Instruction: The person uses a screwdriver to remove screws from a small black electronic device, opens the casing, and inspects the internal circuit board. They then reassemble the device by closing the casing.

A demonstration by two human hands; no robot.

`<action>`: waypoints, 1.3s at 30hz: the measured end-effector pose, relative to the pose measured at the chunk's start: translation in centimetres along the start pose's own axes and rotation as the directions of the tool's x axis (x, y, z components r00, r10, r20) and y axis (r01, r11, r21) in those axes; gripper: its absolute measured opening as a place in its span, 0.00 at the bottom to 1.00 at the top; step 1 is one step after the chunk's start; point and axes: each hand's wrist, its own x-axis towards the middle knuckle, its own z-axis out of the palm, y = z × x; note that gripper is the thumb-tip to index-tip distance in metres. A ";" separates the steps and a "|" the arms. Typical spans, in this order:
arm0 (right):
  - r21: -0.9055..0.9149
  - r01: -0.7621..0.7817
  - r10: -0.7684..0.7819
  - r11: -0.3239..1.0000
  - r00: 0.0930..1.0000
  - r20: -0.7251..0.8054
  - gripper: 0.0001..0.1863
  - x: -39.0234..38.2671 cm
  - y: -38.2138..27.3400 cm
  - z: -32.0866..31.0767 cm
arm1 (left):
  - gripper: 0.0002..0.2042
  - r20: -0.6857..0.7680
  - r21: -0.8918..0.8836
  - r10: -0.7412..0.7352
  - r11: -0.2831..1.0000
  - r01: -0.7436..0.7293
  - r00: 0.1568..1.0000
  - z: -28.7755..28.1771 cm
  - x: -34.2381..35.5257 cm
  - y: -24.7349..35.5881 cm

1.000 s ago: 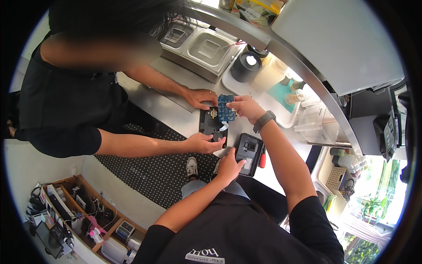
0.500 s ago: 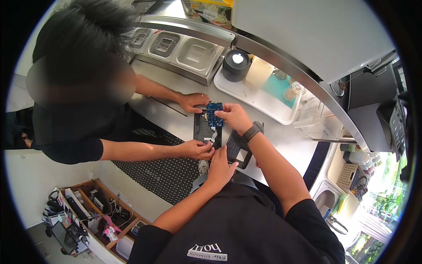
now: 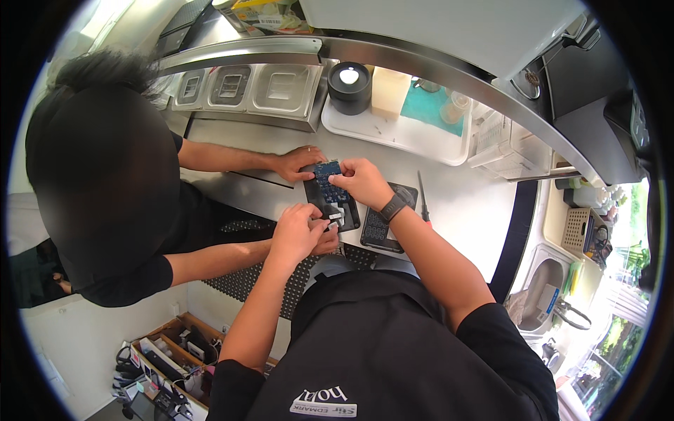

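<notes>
My right hand (image 3: 361, 184) pinches the right edge of a blue circuit board (image 3: 327, 181) and holds it over an opened black plastic casing (image 3: 349, 220). My left hand (image 3: 298, 228) has its fingers curled at the near end of that casing, beside a pale ribbon cable (image 3: 335, 212); what lies between the fingertips is hidden. A co-worker's one hand (image 3: 298, 164) rests at the casing's far left corner. The co-worker's other hand (image 3: 328, 241) is at the near end, partly behind my left hand. A second black casing half with a keypad grid (image 3: 379, 231) lies under my right wrist.
A thin screwdriver (image 3: 423, 196) lies on the steel counter (image 3: 463, 210) to the right. Behind stand a white tray (image 3: 393, 144) with a black round canister (image 3: 349, 88), and lidded steel pans (image 3: 281, 88). A sink (image 3: 546, 284) is at the right.
My left hand has moved left from the keypad half to the near end of the opened casing. My right hand still holds the board, now lower against the casing. The view has shifted.
</notes>
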 end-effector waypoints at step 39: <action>-0.348 0.259 -0.321 0.901 0.938 -0.132 0.11 -5.1 -1.8 5.0 | 0.14 0.522 -0.821 -0.149 0.180 0.542 0.840 0.3 2.5 -6.7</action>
